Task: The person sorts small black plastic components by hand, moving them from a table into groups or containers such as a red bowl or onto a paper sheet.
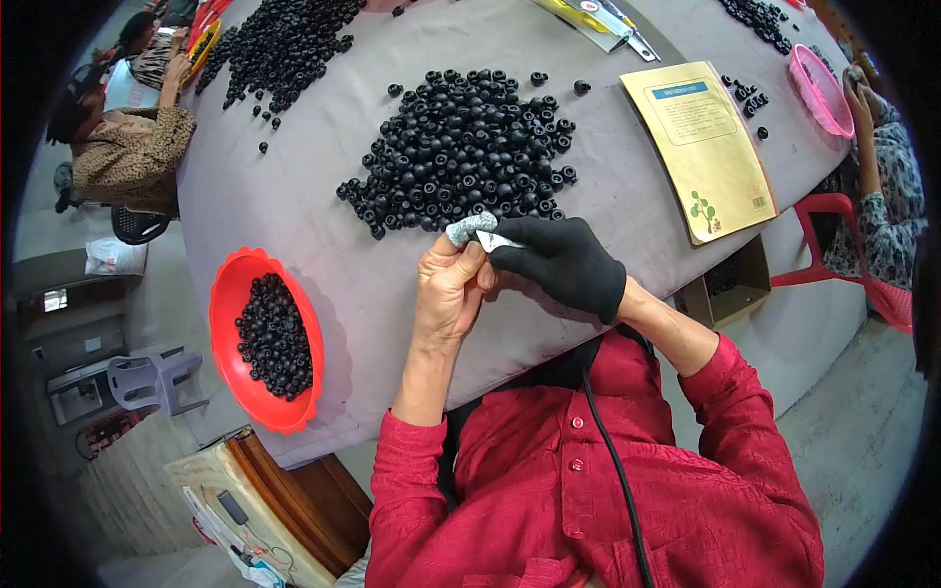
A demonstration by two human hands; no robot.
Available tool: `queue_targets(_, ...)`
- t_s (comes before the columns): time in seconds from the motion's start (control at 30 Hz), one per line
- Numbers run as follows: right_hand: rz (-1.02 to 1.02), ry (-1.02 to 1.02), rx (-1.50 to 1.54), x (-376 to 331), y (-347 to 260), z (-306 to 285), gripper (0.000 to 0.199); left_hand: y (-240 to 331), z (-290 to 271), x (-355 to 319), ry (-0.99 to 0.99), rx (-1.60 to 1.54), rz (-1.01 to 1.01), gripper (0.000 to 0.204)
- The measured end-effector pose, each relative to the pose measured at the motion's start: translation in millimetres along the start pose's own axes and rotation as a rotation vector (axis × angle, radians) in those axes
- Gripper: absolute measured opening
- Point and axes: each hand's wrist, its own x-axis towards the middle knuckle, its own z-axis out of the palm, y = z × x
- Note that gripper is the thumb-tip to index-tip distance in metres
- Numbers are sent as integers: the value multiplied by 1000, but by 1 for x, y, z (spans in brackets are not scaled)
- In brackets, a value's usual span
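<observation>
My left hand (443, 294) is bare except for a grey speckled wrap (470, 227) round one fingertip. Its thumb and fingers are pinched together, and what lies between them cannot be made out. Against it works my right hand (569, 265) in a black glove, closed on a small white pointed piece (498, 241) whose kind does not show clearly. The two hands meet at the near edge of a heap of small round black pieces with hollow openings (461, 147). To the left, a red scalloped bowl (227, 338) holds many more such pieces.
A yellow booklet (701, 152) lies at right on the grey tablecloth (328, 108). Farther back are another black heap (279, 49) and a clear package (598, 22). People sit at left (132, 147) and right (887, 186), the right one near a pink basket (833, 122). A cardboard box (740, 284) stands below the edge.
</observation>
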Motion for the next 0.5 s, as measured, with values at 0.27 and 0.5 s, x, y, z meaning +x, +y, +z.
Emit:
queue_targets(0.27, 174, -79, 198, -4, -5, -6, 27, -1, -3, 3, -66, -97, 11, 21)
queue_targets(0.5, 43, -33, -3, -6, 3, -7, 24, -2, -2, 4, -92, -124, -2, 19)
